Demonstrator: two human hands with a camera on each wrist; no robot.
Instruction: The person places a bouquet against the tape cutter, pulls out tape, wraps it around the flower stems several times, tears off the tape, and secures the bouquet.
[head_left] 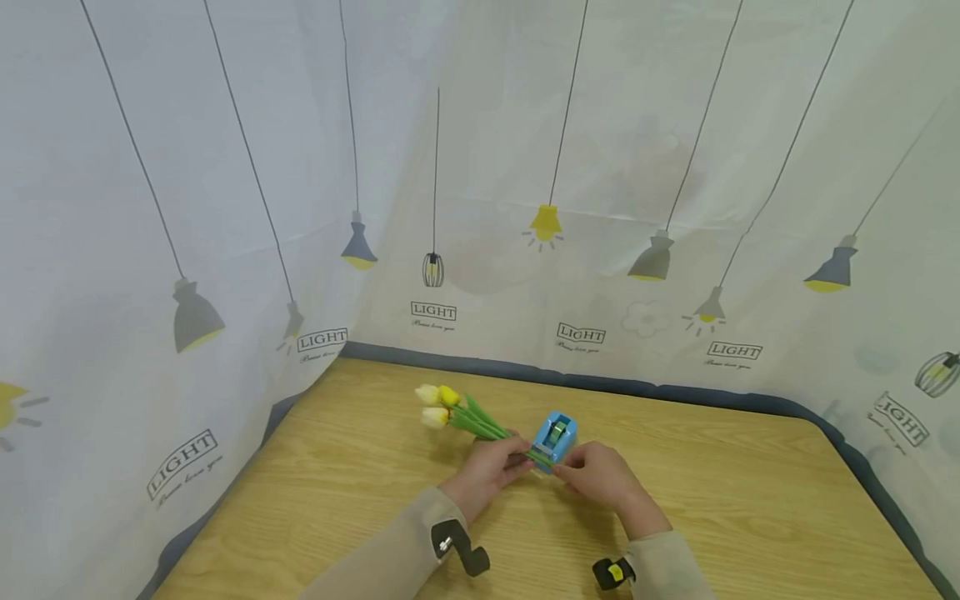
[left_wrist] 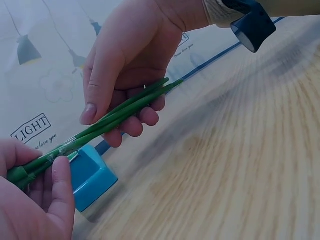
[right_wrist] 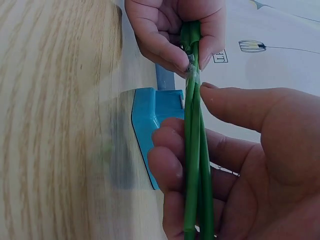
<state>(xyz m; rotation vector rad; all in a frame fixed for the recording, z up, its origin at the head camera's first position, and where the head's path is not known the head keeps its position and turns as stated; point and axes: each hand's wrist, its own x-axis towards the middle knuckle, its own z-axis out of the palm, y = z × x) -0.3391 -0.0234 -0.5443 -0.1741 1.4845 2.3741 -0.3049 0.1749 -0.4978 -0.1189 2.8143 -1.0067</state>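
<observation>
A small bunch of artificial tulips [head_left: 437, 408], yellow and cream with green leaves, lies across both hands, blooms toward the left. My left hand [head_left: 489, 472] grips the stems just below the leaves. My right hand [head_left: 603, 477] holds the lower stems [right_wrist: 194, 175], its fingers curled behind them and the thumb at their side. Clear tape [right_wrist: 193, 75] wraps the stems between the two hands, close to the left fingertips. Right behind the stems stands a blue tape dispenser [head_left: 561, 423] with a roll in it; the stems cover part of its front in the head view.
The wooden table [head_left: 360, 500] reaches to a pale curtain [head_left: 495, 275] printed with lamps, which hangs around its back and sides. Along the table's far edge runs a dark blue border [head_left: 600, 383]. Black camera mounts [head_left: 459, 547] sit on both wrists.
</observation>
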